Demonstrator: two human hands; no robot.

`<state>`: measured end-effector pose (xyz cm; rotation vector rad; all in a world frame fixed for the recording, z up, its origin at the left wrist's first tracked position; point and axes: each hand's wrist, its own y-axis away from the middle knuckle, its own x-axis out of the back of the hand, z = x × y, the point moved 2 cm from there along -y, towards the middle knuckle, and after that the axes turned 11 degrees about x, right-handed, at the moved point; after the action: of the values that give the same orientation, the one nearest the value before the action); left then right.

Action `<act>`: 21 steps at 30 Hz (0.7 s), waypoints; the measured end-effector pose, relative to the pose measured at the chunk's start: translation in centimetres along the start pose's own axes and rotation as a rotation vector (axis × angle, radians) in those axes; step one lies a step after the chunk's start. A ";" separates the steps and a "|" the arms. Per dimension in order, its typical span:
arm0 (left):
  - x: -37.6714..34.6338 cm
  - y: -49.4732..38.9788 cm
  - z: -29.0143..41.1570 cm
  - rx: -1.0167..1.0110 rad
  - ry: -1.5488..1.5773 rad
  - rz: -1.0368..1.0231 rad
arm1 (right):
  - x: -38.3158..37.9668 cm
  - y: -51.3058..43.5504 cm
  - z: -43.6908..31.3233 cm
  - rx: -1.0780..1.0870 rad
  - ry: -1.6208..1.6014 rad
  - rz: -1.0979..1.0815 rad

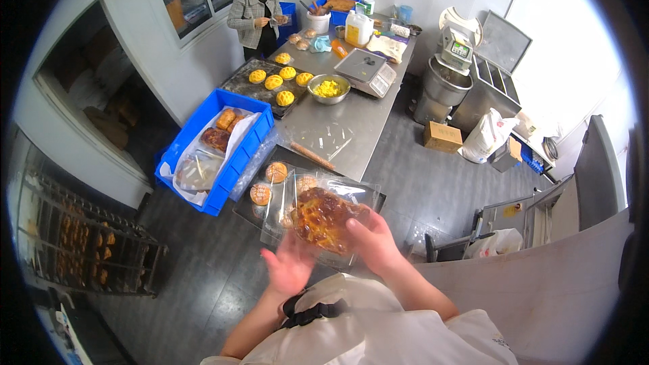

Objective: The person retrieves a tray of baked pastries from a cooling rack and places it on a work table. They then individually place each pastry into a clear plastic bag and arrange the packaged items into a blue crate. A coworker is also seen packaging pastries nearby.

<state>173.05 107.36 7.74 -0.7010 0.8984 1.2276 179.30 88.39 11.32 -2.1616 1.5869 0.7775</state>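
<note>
My right hand [376, 241] grips the near right side of a glossy browned bread [324, 218], its thumb on top. Clear plastic packaging [350, 190] surrounds the bread and spreads past its far edge. My left hand [291, 266] is palm up at the near left, thumb apart. Its fingers reach behind the clear plastic under the bread's edge, so their grip is hidden. Below the bread, a dark baking tray [243, 208] holds several round buns [276, 172] with pale patterned tops, partly covered by the plastic.
At left stands a blue crate [263, 132] with paper, breads [215, 139] and plastic bags. The steel table [350, 126] bears a brown stick [312, 156], a bowl of yellow filling [328, 89], a scale [365, 71] and yellow-topped buns [274, 82]. Another person [256, 12] stands beyond; a bread rack [86, 243] stands left.
</note>
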 end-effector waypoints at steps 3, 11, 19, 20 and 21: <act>0.0 0.2 -2.0 -0.017 -0.242 0.070 | -0.9 0.5 0.9 -0.035 -0.013 0.051; -0.3 0.1 0.0 0.033 0.016 0.276 | 0.2 -0.4 1.7 0.060 0.275 0.124; 2.5 2.0 0.6 0.125 -0.014 0.358 | -1.7 -4.9 -6.4 0.044 1.081 -0.653; 2.8 2.1 0.6 0.136 -0.030 0.348 | -2.4 -5.1 -6.1 0.043 1.111 -0.694; 3.0 2.3 0.6 0.142 -0.042 0.344 | -2.6 -5.5 -5.9 -0.064 1.129 -0.674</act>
<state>171.23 109.85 5.46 -0.4146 1.0898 1.4585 185.27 88.72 17.30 -3.0999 0.9595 -0.7384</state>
